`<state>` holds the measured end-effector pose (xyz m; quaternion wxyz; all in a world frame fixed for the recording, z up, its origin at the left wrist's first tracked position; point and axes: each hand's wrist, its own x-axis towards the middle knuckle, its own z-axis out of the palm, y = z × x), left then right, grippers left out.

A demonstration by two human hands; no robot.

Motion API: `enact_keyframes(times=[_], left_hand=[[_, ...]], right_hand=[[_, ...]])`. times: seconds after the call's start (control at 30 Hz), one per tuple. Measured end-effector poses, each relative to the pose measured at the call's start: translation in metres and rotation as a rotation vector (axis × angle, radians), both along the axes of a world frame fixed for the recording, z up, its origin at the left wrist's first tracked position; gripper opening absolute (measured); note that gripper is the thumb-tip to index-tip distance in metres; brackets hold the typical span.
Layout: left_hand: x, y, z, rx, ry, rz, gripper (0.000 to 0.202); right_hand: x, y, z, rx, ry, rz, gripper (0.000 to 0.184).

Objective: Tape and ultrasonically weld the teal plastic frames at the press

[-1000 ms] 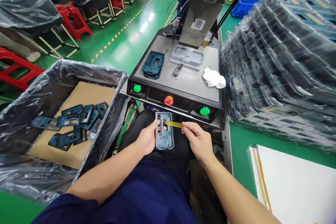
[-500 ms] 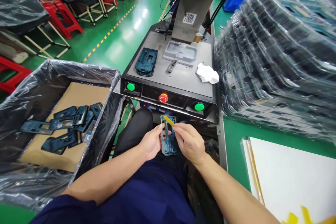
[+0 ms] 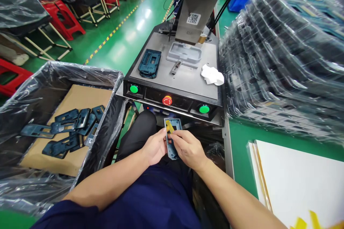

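My left hand (image 3: pixel 156 146) grips a dark blue-green plastic housing (image 3: pixel 173 153) by its left edge, holding it over my lap in front of the machine. The long cutout in the housing is partly covered by my fingers. In my right hand (image 3: pixel 188 147), thumb and fingers pinch the lower end of a yellow strip (image 3: pixel 170 126). The strip lies slanted over the upper part of the housing, close to my left thumb. Whether it touches the surface I cannot tell.
A press (image 3: pixel 197 14) stands ahead, with a grey fixture (image 3: pixel 185 53), stacked housings (image 3: pixel 149 63) and a white cloth (image 3: pixel 212 75) on its plate. Left is a plastic-lined bin (image 3: pixel 107 69) with several housings. Clear trays (image 3: pixel 268 61) are piled right, near white sheets (image 3: pixel 303 175) bearing yellow strips.
My right hand has moved a little left and down, carrying the yellow strip further over the housing. The housing has tilted slightly; my left hand stays nearly in place.
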<state>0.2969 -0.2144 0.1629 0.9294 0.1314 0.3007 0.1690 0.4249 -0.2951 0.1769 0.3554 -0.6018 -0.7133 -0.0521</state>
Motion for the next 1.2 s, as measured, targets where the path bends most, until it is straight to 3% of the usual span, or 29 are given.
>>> enact_keyframes(times=[0.3, 0.63, 0.8, 0.97, 1.1, 1.2], left_hand=[[-0.004, 0.003, -0.001, 0.003, -0.055, -0.001, 0.02], [-0.004, 0.004, 0.004, 0.002, -0.045, 0.002, 0.021], [-0.004, 0.01, 0.005, 0.023, -0.029, 0.087, 0.021], [-0.006, 0.016, 0.001, 0.043, -0.041, 0.141, 0.024], [-0.008, 0.017, 0.0, 0.059, -0.052, 0.163, 0.029], [-0.01, 0.017, 0.0, 0.092, -0.066, 0.154, 0.033]], right_hand=[[0.0, 0.002, 0.001, -0.134, 0.028, 0.104, 0.022], [0.003, 0.004, 0.003, -0.211, -0.056, 0.114, 0.026], [0.004, 0.002, 0.005, -0.128, 0.002, -0.014, 0.047], [0.0, -0.001, 0.001, -0.263, 0.026, -0.149, 0.086], [-0.004, -0.002, -0.008, -0.368, 0.04, -0.213, 0.083], [-0.002, -0.003, -0.01, -0.35, 0.067, -0.226, 0.074]])
